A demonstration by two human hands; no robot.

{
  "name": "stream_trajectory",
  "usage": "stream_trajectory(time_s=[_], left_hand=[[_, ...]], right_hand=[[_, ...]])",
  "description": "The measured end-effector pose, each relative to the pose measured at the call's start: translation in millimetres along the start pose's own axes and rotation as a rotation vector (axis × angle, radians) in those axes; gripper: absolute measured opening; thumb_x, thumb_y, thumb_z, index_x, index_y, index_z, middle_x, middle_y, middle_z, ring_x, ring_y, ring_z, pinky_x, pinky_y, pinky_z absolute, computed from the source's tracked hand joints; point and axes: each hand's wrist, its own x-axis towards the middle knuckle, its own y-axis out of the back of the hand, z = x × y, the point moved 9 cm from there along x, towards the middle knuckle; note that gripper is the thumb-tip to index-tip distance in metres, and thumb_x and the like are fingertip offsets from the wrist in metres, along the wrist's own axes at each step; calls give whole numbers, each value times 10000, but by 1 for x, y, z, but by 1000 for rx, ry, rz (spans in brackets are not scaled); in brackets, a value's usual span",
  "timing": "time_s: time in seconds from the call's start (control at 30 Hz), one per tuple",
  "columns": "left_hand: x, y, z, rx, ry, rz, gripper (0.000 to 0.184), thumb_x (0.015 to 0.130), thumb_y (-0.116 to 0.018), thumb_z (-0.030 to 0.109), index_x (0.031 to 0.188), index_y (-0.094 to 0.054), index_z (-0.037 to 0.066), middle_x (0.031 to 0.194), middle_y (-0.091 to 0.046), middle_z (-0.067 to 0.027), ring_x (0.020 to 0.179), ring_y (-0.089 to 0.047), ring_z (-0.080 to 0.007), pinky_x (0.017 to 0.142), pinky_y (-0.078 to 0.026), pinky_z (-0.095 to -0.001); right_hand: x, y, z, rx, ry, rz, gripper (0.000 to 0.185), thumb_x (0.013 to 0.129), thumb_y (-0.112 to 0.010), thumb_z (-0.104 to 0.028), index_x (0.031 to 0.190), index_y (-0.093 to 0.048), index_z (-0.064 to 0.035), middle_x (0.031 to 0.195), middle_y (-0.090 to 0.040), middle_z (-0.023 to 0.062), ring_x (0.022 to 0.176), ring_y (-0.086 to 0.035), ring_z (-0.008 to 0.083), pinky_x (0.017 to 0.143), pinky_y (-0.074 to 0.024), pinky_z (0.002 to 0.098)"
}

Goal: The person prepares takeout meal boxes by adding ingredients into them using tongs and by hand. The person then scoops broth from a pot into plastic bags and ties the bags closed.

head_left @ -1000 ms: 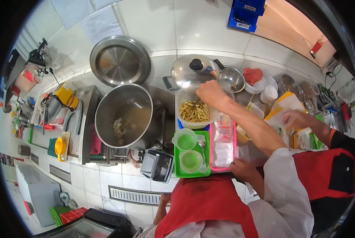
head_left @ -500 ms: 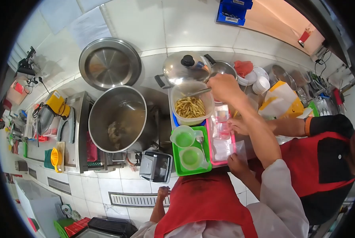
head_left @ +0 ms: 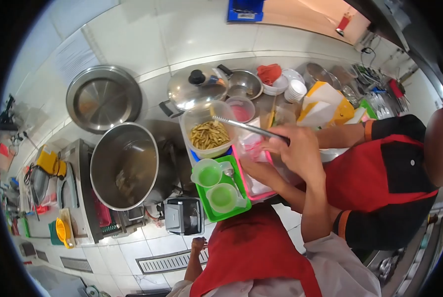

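My right hand [head_left: 298,151] is closed around metal tongs [head_left: 249,127], held above and to the right of a clear plastic tub [head_left: 187,134]. The tub holds yellow-brown strips [head_left: 210,134] that look like fries. At the tongs' tip is a small yellowish piece, too small to name surely. My left hand [head_left: 199,243] hangs low by my side over the floor, its fingers curled and nothing seen in them. Below the tub, a green tray [head_left: 213,213] carries two cups [head_left: 207,173] of green liquid and a spoon [head_left: 234,179].
A co-worker in a red apron [head_left: 360,188] stands at my right, arms reaching under mine toward a pink tray [head_left: 241,163] with clear plastic bags. At left is a large steel pot [head_left: 152,148] with liquid. Behind are a lidded pan [head_left: 184,94], a steel bowl [head_left: 244,84] and white bowls [head_left: 296,90].
My right hand has drawn back from the tub toward me with the tongs, which now point left above the tray. The co-worker's arms have shifted. The view has turned right.
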Motion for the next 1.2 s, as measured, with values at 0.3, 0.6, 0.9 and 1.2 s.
stream_trajectory(time_s=[0.3,0.6,0.9,1.2], left_hand=[[29,-17,-16,-361,251,-114,343,950,-511,247,1101,-675,-13,931,-744,-167,697,-736,-250,575,-581,-364],[-72,-5,110,739,32,-403,370,915,-557,320,989,-712,-7,876,-740,-166,653,-719,-292,579,-591,-385],[-306,42,496,417,-557,-283,239,912,-624,190,1050,-680,3,868,-703,-151,809,-690,-273,769,-529,-382],[-219,-136,859,176,-1193,7,403,916,-645,132,1276,-538,-14,1133,-617,-190,867,-657,-328,824,-528,-390]], right_hand=[[-35,65,67,-8,-297,253,208,831,-706,-121,1028,-755,-73,897,-714,190,829,-690,368,725,-539,434],[22,194,181,-519,-392,374,242,825,-724,-187,1049,-762,-103,939,-741,149,904,-702,333,821,-533,419],[47,229,324,-601,-533,307,231,796,-737,-231,996,-765,-120,1079,-712,122,1056,-650,333,902,-519,439],[88,232,434,-569,-422,156,196,787,-714,-208,953,-772,-120,1021,-721,113,967,-682,325,853,-537,441]])
